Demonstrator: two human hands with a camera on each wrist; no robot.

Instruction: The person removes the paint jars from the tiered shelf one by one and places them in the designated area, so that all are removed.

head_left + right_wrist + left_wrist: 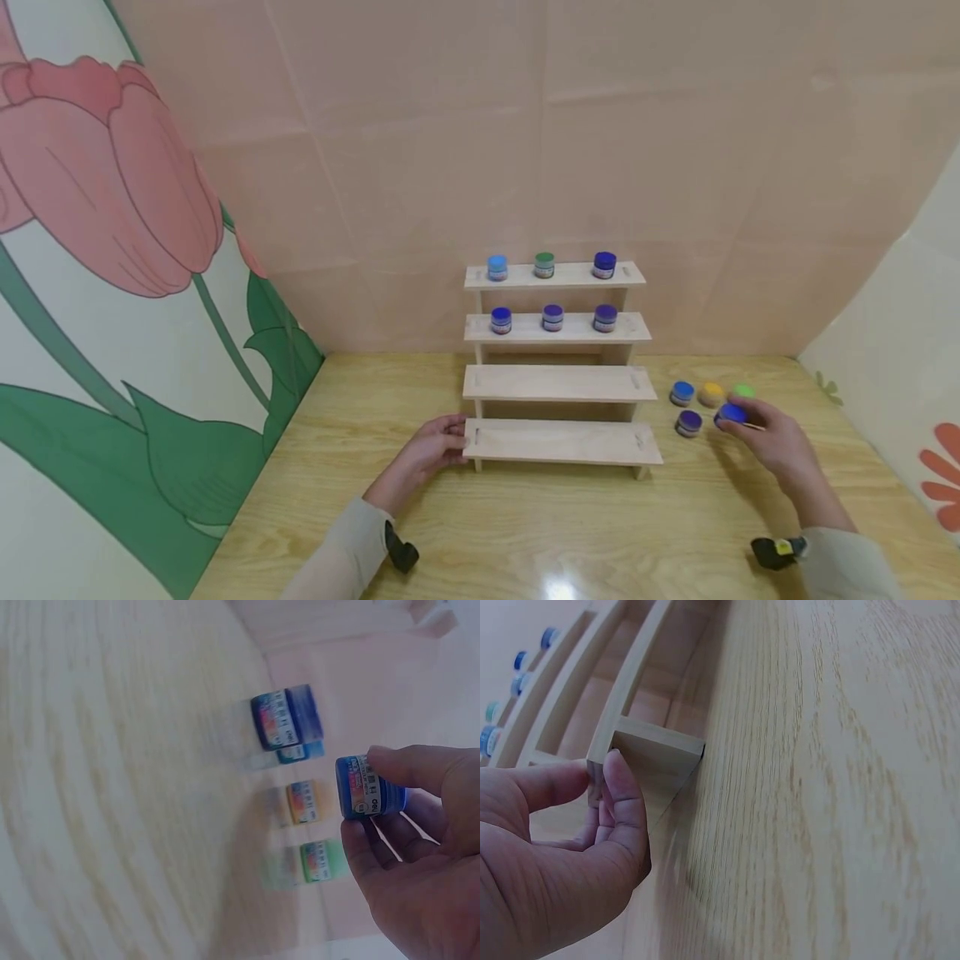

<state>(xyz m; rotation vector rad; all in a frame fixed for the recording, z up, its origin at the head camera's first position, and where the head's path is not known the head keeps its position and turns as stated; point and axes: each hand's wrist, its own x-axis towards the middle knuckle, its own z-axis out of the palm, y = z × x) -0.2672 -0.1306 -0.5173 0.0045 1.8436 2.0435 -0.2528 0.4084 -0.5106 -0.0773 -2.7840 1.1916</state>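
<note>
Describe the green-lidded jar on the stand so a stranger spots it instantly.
Start at the four-tiered wooden stand. On its top tier, find the middle jar. Its green lid sets it apart from the light blue jar and dark blue jar flanking it.

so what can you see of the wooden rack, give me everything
The rack looks like pale, unpainted wood: four long boards rising in steps toward the back, on upright supports near both ends. Small joint marks show near the board ends. It stands upright on the table. Three small jars sit on each of the top two boards. The left hand pinches the lowest board's left end.
</note>
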